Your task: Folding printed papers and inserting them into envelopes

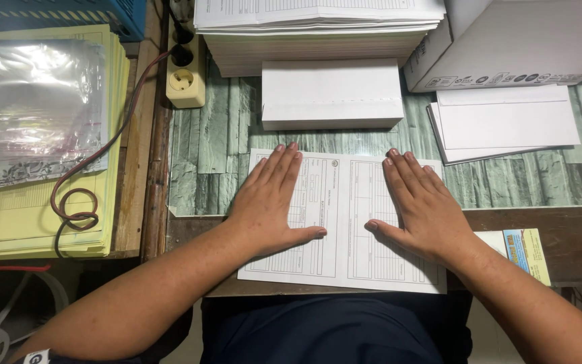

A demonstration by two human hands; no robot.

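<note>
1. Left hand (271, 202): the grip is apart, palm down and fingers spread flat on the left half of a printed form (341, 226); thumb stretched toward the sheet's centre line
2. Right hand (422, 205): the grip is likewise apart, pressed flat on the right half of the same form; thumb pointing inward, its tip close to the left thumb but not touching
3. The form lies under both palms on the desk (210, 155), its near edge hanging over the wooden front rail toward the person's lap
4. Just beyond the fingertips stands a white stack of envelopes (331, 94); behind that, a tall pile of printed sheets (318, 27)
5. Beyond and outward of the right hand lie loose white envelopes (506, 121), with a white cardboard box (527, 40) past them
6. Outward of the left hand: a cream power strip (184, 77) with a dark cable, then yellow paper stacks (35, 216) topped by clear plastic sleeves (35, 101)
</note>
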